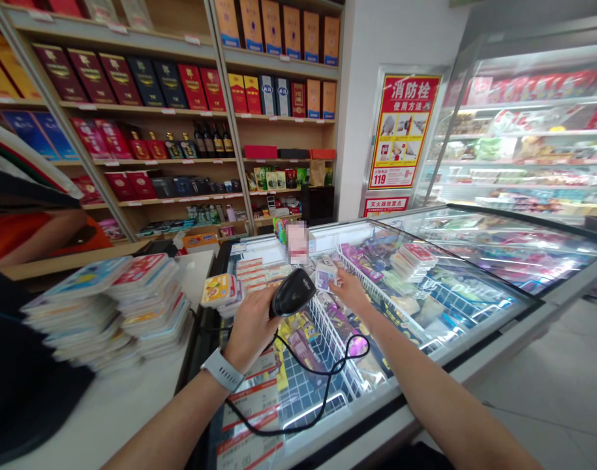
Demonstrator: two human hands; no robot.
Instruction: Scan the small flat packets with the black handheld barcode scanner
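My left hand [253, 329] is wrapped around a black handheld barcode scanner [293, 294], whose cable [322, 372] loops over the glass top of a chest freezer [455, 352]. Pinched in my right hand [350, 290] is a small flat white-and-purple pack [326, 275], just right of the scanner's head. A short stack of flat packs [218, 289] lies on the glass left of the scanner. Another stack of packs [413, 261] rests on the glass farther right. Behind the scanner stands a pinkish item [297, 241], partly pixelated.
Two tall stacks of flat packs [149, 300] stand on the white counter [166, 391] at left. A person's arm [38, 235] shows at the left edge. Shelves of boxes and bottles [171, 111] line the back wall. A lit display cooler [528, 143] stands at right.
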